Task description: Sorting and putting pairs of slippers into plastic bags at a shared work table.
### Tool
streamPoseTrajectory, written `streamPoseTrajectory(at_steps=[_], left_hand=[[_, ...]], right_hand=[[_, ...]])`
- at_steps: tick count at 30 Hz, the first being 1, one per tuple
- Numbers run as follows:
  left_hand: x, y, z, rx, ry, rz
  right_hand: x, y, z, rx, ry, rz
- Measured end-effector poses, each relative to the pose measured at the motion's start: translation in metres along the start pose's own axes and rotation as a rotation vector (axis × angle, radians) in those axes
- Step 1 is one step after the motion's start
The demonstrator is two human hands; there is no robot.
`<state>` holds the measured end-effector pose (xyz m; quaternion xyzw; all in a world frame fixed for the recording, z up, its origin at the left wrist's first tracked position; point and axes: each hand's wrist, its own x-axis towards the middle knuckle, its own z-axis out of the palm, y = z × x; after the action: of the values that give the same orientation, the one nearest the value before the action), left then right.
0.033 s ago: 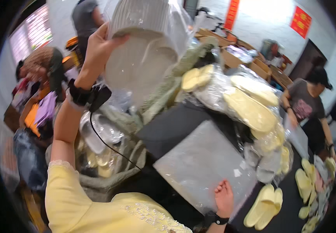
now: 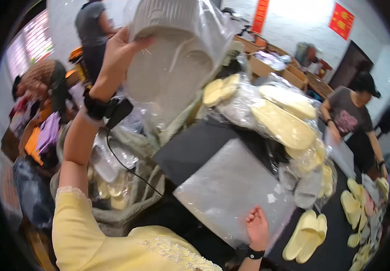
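Grip unchanged vs prev, prob. same step: our L hand [image 2: 121,53] pinches bagged slipper [image 2: 170,65] at its R; R hand [image 2: 257,229] half-curled, empty, over plastic sheet [image 2: 231,185].

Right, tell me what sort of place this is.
Probably a small slipper-packing workshop: pale-yellow slippers in clear plastic are piled on a black tabletop, flat translucent plastic sheets or bags lie beside them, and open brown cardboard boxes stand beyond.
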<state>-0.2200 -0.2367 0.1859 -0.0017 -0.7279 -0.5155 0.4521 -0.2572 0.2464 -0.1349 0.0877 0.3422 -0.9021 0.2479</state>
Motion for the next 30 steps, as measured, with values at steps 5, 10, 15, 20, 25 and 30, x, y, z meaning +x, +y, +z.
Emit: streamPoseTrajectory(at_steps=[5,10,15,20,25,30], left_hand=[[0.033,-0.044,0.15,-0.609,-0.259,-0.284],[0.03,-0.134,0.319,-0.684,-0.538,-0.681],[-0.046,-0.159,0.402,-0.518,-0.785,-0.74],[-0.053,-0.143,0.382,-0.576,-0.853,-0.626],[-0.081,-0.091,0.27,-0.488,-0.945,-0.709],[-0.142,-0.07,0.102,-0.258,-0.663,-0.709]], right_hand=[[-0.003,-0.004,0.002,-0.018,-0.034,0.002],[0.0,0.003,0.001,-0.032,-0.063,0.065],[-0.003,0.007,-0.001,-0.044,-0.073,0.059],[-0.004,0.007,0.002,-0.081,-0.051,0.055],[-0.005,-0.001,0.003,-0.08,-0.03,0.075],[0.0,-0.001,0.007,-0.131,0.012,0.047]])
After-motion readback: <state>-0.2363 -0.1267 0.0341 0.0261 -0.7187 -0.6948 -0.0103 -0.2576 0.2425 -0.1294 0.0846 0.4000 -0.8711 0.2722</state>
